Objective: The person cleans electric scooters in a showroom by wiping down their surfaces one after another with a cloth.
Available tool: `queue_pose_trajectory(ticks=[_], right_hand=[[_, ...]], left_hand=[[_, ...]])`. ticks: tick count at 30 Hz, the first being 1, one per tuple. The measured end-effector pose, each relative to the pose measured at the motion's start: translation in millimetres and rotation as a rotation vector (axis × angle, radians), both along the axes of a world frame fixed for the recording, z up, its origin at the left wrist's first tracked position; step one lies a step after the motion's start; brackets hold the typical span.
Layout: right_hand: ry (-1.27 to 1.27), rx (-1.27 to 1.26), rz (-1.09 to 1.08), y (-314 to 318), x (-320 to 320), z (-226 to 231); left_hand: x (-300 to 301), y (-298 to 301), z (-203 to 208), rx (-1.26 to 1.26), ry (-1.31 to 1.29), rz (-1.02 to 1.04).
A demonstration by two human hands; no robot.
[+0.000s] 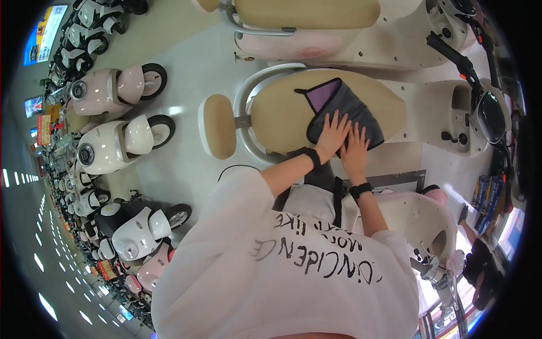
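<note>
A dark grey cloth with a purple underside point(361, 107) is spread folded on the tan seat point(276, 113) of a cream scooter. One corner is turned back, so the purple shows. My left hand point(333, 135) rests flat on the cloth with its fingers stretched out. Close beside it, my right hand point(354, 152) also presses flat on the cloth near its lower edge, fingers extended. Both palms face down, and neither hand grips the cloth. Each wrist wears a black band.
A tan backrest point(219, 126) and a curved grab rail point(245, 93) stand at the seat's left end. The handlebar and round mirror point(490, 116) are at the right. Another scooter point(305, 42) is parked just beyond. Several scooters point(107, 147) line the left.
</note>
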State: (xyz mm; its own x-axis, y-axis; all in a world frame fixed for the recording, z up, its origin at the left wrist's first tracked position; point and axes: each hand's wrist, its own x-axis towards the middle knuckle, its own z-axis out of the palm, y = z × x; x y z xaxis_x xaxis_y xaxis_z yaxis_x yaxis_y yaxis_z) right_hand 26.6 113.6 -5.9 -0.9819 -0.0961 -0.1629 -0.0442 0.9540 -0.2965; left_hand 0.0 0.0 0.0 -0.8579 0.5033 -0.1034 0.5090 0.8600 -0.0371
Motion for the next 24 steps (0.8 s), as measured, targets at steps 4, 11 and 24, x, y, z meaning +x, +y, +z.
queue_pose_trajectory(ticks=[4, 11, 24], right_hand=[[0.013, -0.094, 0.167, -35, 2, 19], [0.079, -0.066, 0.443, -103, 29, 37], [0.054, 0.185, 0.570, -155, 52, 29]], left_hand=[[19, -45, 8, 0.166, -0.021, 0.114], [74, -142, 25, 0.339, -0.056, 0.165], [101, -198, 6, 0.504, -0.069, 0.168]])
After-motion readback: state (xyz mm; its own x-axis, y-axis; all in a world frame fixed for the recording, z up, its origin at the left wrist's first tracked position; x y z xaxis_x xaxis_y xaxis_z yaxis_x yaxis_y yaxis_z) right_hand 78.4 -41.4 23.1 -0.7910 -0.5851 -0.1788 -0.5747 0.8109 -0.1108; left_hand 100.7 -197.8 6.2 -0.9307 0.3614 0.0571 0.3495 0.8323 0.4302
